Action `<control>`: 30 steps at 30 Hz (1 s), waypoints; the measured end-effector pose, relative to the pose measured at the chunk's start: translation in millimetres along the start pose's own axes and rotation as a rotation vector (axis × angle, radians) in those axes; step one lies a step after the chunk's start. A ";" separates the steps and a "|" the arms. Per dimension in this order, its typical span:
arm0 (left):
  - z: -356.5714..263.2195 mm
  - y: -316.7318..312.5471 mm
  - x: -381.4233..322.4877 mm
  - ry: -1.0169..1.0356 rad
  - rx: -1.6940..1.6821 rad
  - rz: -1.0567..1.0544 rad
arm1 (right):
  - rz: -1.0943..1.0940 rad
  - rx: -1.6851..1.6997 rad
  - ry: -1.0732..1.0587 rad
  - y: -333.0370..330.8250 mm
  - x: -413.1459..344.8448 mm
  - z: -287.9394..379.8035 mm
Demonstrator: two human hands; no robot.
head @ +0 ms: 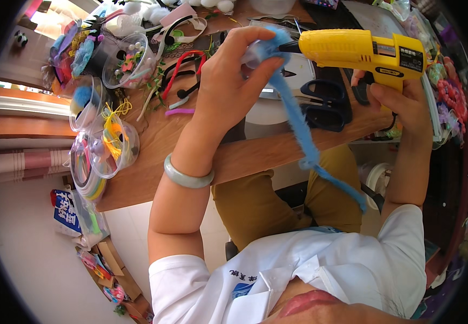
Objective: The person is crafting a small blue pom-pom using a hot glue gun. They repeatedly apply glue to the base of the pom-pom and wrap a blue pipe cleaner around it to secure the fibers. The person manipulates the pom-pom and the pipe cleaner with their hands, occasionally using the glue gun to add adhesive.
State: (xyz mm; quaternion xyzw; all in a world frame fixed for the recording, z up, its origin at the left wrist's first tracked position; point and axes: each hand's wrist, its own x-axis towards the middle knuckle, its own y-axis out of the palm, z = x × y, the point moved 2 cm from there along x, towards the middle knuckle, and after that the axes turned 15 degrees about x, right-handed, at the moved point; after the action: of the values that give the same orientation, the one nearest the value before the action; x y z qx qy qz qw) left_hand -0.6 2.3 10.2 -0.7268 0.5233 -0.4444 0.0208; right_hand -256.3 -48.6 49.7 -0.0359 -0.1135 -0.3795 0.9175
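My left hand (234,77) pinches a translucent piece (252,56) partly wrapped in fluffy blue chenille stem (296,117). From there the stem's loose length hangs past the table edge and over my lap. In my right hand (404,97) is a yellow hot glue gun (339,48), gripped by its handle. Its dark nozzle (290,47) meets the blue fluff beside my left fingertips; whether glue is coming out is hidden. Below the gun, dark-handled scissors (326,105) lie on the table. What the translucent piece is cannot be made out under my fingers.
Clear plastic tubs (116,141) of craft bits line the left side of the wooden table (258,152). A red chenille stem (177,75) and short purple piece (180,111) lie left of my hand. Bagged trimmings (452,89) crowd the right. The gun's cord (392,122) hangs below its handle.
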 end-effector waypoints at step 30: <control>4.8 2.6 -0.9 -0.069 -0.102 0.017 | 0.099 0.008 -0.065 -4.2 0.9 -2.5</control>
State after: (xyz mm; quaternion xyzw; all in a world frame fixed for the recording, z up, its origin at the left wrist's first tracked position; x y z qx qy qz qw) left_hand 0.6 -0.3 5.4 -0.7373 0.5504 -0.3917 0.0053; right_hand -258.2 -52.5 47.3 -0.0501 -0.1428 -0.3317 0.9312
